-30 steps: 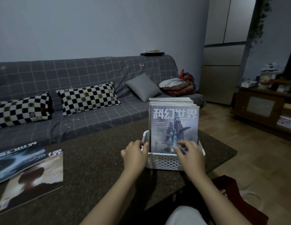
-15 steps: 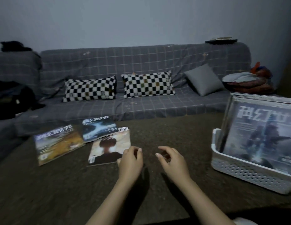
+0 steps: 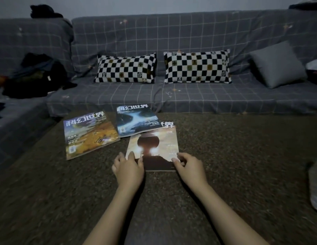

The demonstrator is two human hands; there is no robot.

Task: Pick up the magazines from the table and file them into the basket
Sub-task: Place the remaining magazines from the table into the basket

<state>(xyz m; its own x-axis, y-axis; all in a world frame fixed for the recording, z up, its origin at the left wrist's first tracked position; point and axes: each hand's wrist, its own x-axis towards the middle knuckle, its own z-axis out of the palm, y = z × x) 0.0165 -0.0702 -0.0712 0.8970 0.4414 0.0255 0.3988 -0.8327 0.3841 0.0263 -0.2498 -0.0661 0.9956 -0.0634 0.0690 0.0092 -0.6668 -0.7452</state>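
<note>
Both hands are down on the nearest magazine point(image 3: 154, 149), the tan one with a dark round shape on its cover. The left hand point(image 3: 128, 167) lies over its near left corner with fingers only loosely bent, fingertips resting on the cover; I cannot tell whether the thumb is under the edge. The right hand point(image 3: 188, 165) is at the near right corner with fingers curled, seeming to pinch that corner, though the dim light makes the grip hard to read.

That magazine lies flat on the dark speckled table point(image 3: 242, 165), its long side running away from the person toward the sofa point(image 3: 198, 96), title at the far end. Its far left corner is tucked under a blue magazine point(image 3: 136, 121), which lies at the table's far edge, tilted a little. A yellow and blue magazine point(image 3: 88, 133) lies flat just left of both, angled, near the table's left edge.

At the right border a pale blurred shape point(image 3: 316, 184) is cut off; it may be the basket, I cannot say. Two checked cushions point(image 3: 125, 68) and a grey one point(image 3: 278, 64) lean on the sofa
</note>
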